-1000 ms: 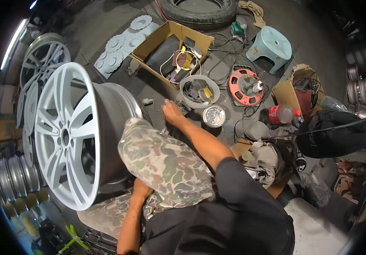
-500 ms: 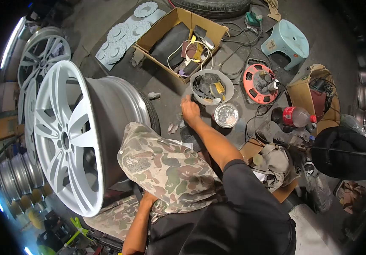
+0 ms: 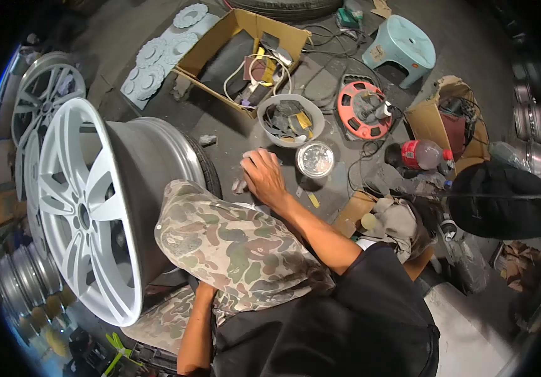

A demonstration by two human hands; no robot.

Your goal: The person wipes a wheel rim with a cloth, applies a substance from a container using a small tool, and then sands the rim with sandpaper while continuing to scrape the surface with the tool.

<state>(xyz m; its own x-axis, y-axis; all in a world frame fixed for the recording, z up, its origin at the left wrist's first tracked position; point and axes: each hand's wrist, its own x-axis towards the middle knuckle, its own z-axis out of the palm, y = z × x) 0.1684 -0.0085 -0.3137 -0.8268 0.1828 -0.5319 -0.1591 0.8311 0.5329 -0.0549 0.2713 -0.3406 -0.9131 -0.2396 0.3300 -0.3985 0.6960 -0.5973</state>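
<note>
My right hand [image 3: 264, 178] is over the floor, palm down with its fingers curled; whatever may be under the fingers is hidden. Just beyond it stands a grey bowl [image 3: 262, 125] with dark scraps and a yellow piece inside. To the right of the hand is a round tin [image 3: 315, 159] with a shiny top. My left hand is hidden behind my camouflage-covered knee [image 3: 233, 232]; only the forearm and wrist show. Left of the knee, a large pale grey alloy wheel [image 3: 112, 188] stands on edge, its spoked face turned left.
Beyond the bowl lies an open cardboard box [image 3: 204, 47] of tools and scraps. A red cable reel [image 3: 350, 119], a light blue stool [image 3: 409, 44] and a plastic bottle [image 3: 427, 155] are to the right. More wheels [image 3: 44, 94] line the left. A tire [image 3: 283, 7] lies at the top.
My right hand has drawn back from the bowl's edge toward my knee, fingers curled. The view has shifted slightly, and a yellow strip now shows on the floor beside my forearm.
</note>
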